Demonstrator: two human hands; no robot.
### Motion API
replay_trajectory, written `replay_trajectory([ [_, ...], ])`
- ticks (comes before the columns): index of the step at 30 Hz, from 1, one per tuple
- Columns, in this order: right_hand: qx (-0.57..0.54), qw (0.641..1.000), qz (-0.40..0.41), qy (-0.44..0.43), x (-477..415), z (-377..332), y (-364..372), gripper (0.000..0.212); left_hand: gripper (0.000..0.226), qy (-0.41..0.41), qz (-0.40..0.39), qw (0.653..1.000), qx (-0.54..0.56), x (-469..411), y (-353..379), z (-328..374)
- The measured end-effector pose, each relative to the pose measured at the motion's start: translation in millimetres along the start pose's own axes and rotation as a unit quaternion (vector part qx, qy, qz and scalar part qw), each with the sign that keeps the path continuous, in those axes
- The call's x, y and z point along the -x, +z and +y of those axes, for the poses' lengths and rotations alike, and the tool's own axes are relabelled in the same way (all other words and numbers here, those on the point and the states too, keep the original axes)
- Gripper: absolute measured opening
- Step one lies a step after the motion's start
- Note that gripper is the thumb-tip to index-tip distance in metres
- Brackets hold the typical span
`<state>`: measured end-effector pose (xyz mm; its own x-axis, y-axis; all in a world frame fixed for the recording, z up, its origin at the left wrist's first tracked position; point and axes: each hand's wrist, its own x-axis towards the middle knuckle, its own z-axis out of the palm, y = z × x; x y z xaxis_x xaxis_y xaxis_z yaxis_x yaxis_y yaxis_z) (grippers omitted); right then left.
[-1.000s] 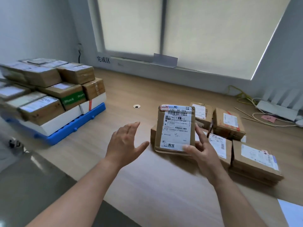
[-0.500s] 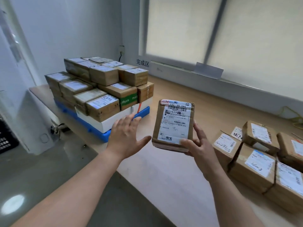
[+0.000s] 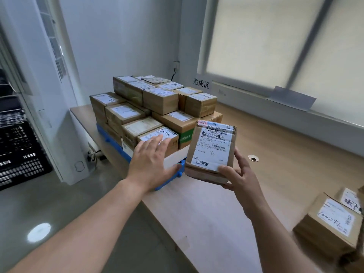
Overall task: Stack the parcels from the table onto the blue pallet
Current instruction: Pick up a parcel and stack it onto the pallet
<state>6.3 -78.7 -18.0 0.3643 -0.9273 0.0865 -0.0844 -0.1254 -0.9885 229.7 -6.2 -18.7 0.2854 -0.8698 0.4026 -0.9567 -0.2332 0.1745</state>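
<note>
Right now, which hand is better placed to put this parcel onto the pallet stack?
Right, probably. The right hand grips the parcel, upright and close to the stack on the blue pallet. The left hand is open and holds nothing, spread over the nearest box.

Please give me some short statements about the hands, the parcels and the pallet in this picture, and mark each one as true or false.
1. The right hand holds a brown parcel with a white shipping label. True.
2. The left hand grips a second parcel. False: it is open and holds nothing.
3. The blue pallet is bare. False: it carries stacked parcels in several layers.
4. At lower right, other parcels lie on the wooden table. True.
5. The brown parcel rests on top of the stack. False: it is in the air, in front of the pallet.
</note>
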Motion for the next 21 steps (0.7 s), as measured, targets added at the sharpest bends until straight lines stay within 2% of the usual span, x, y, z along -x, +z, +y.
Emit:
replay_trajectory([
  [14, -0.022, 0.999, 0.024, 0.013, -144, 2, 59, 0.073, 0.084, 0.033, -0.010, 0.999, -0.041, -136, 25, -74],
  [21, -0.054, 0.997, 0.047, 0.033, -187, -7, 83, 0.071, 0.084, 0.057, -0.013, 0.998, -0.014, -181, 40, -98],
])
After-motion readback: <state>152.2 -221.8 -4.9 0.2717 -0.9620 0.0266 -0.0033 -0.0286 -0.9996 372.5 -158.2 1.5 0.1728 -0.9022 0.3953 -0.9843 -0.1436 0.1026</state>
